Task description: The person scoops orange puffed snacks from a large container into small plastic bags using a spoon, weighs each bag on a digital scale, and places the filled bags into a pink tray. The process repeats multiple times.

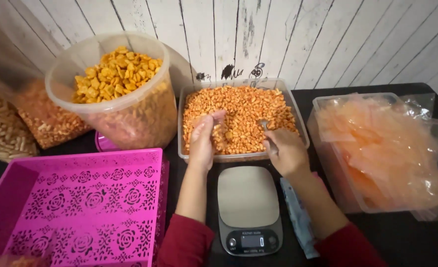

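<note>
Presently the left hand [202,140] grasps a small clear bag [218,134] over the rectangular tub [184,106] of orange snacks [243,116], while the right hand [284,151] clenches a scoop handle [267,129] dipped into them just beside the bag. Directly below both hands sits a kitchen scale [248,198], with a pink tray [80,198] off to the left hand's outer side.
</note>
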